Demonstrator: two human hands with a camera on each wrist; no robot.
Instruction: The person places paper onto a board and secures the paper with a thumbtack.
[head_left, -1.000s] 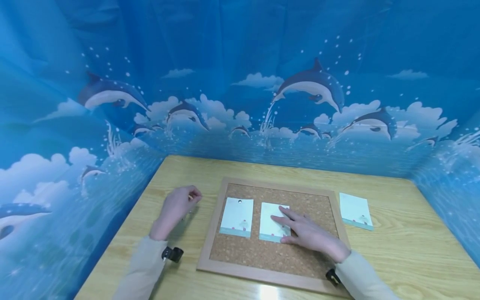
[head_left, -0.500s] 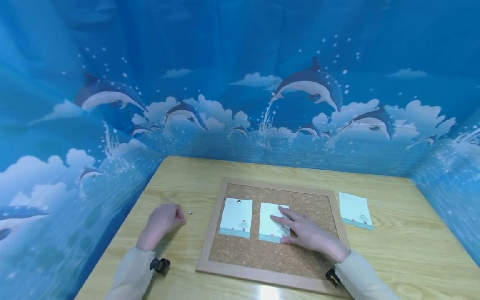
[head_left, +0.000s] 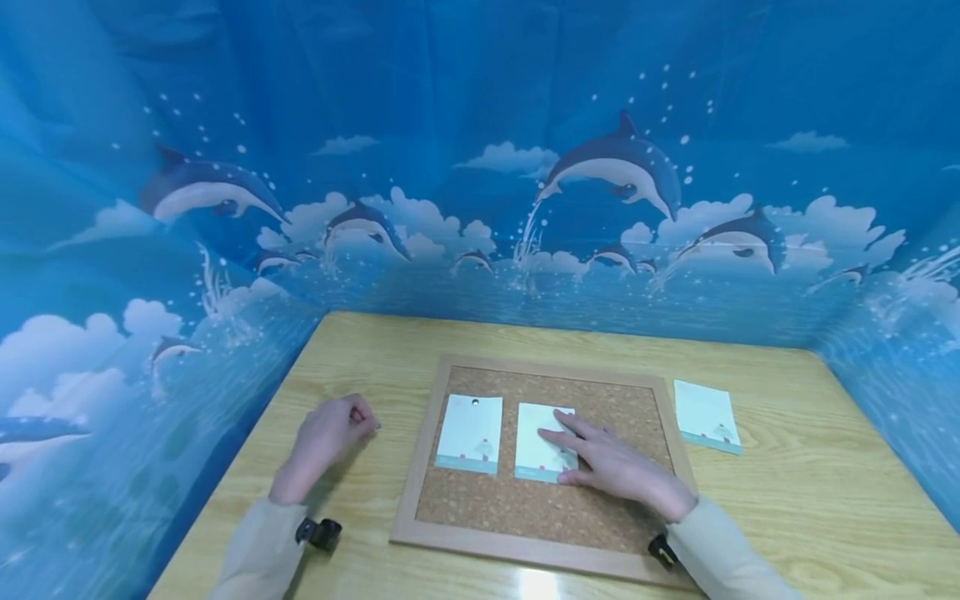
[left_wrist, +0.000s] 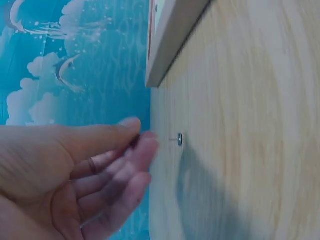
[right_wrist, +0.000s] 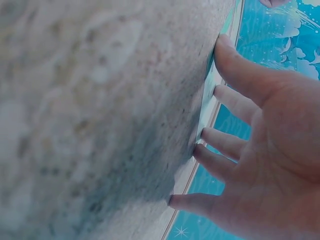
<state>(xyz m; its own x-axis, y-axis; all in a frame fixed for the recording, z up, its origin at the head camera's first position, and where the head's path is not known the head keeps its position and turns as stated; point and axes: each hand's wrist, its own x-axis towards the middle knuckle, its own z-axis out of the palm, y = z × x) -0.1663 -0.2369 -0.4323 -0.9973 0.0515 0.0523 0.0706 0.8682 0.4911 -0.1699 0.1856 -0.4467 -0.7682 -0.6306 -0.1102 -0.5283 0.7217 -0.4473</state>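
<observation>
My left hand (head_left: 330,435) is above the table left of the corkboard (head_left: 480,512), its thumb and forefinger close together. In the left wrist view a silver thumbtack (left_wrist: 180,139) lies head down on the table, its pin pointing up, a little apart from my fingertips. My right hand (head_left: 611,467) rests spread on a notepaper sheet (head_left: 534,437), its fingertips touching the sheet's right part against the cork. To the left a matching sheet (head_left: 461,433) lies on the board with a tack (head_left: 476,402) at its top edge.
A third printed sheet (head_left: 705,412) lies on the wooden table (head_left: 817,475) right of the board. The board's raised wooden frame (head_left: 525,550) surrounds the cork. A blue dolphin-print cloth (head_left: 480,167) stands behind and beside the table.
My left hand has drawn back to the left, bringing the thumbtack into view, then moved slightly up and right beside it. My right hand stays on the middle sheet.
</observation>
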